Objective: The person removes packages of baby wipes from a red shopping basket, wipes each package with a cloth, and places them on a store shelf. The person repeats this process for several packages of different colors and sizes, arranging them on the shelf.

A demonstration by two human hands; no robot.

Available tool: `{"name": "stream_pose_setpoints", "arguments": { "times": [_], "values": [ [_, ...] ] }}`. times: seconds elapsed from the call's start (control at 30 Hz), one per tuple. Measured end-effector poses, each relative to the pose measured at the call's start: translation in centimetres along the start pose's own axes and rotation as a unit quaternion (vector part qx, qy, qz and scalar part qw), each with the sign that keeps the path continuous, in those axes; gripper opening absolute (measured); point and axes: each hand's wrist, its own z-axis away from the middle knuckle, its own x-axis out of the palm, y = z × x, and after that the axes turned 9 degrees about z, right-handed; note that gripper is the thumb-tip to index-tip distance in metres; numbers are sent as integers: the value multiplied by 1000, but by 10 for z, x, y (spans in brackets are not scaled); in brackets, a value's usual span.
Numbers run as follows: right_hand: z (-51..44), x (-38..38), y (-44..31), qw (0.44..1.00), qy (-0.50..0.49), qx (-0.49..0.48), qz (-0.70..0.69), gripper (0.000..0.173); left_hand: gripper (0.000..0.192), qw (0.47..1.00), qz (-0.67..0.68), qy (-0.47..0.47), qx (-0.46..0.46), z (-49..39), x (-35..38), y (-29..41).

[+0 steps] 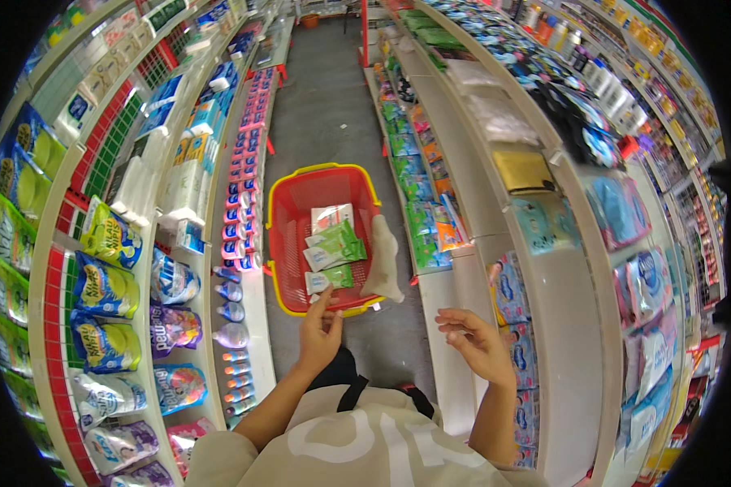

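Observation:
A red plastic shopping basket (pixel 287 243) with a yellow rim stands in the aisle before me. Inside it lie two green-and-white packets of wipes, an upper packet (pixel 336 245) and a lower packet (pixel 330 279), with a white box (pixel 332 218) behind them. My left hand (pixel 320 333) is over the basket's near edge, fingers loosely bent and nothing visible in its grasp. To the right, my right hand (pixel 476 348) hovers beside the shelving, fingers apart and holding nothing. A whitish cloth (pixel 382 262) drapes along the basket's right side.
Shelves flank the grey floor (pixel 317 91). At left are refill pouches (pixel 106 286), pink-and-blue cans (pixel 239 213) and bottles (pixel 234 310). The right shelves bear green packets (pixel 409 182), blue packs (pixel 524 356) and a gold pouch (pixel 522 171).

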Motion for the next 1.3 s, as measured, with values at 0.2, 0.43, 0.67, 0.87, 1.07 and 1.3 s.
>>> {"name": "stream_pose_setpoints", "arguments": {
  "times": [0.2,0.43,0.67,0.87,1.07,1.3],
  "values": [
    [-120,54,54,990,23,-4,143,45,52,998,9,43,-34,-41,-64,-47],
    [-215,128,155,967,164,62,184,83,53,979,80,-37,-182,-71,-93,-92],
    [-218,141,135,905,187,169,343,62,66,935,177,-69,-300,-116,-80,-120],
    [-216,124,63,906,212,124,344,41,75,919,198,-35,-338,-170,-36,-112],
    [-212,164,14,990,109,20,91,41,67,866,376,-14,-329,-191,25,-83],
    [-244,208,28,983,126,11,-133,69,64,977,97,-143,-124,-182,28,-99]
  ]
}}
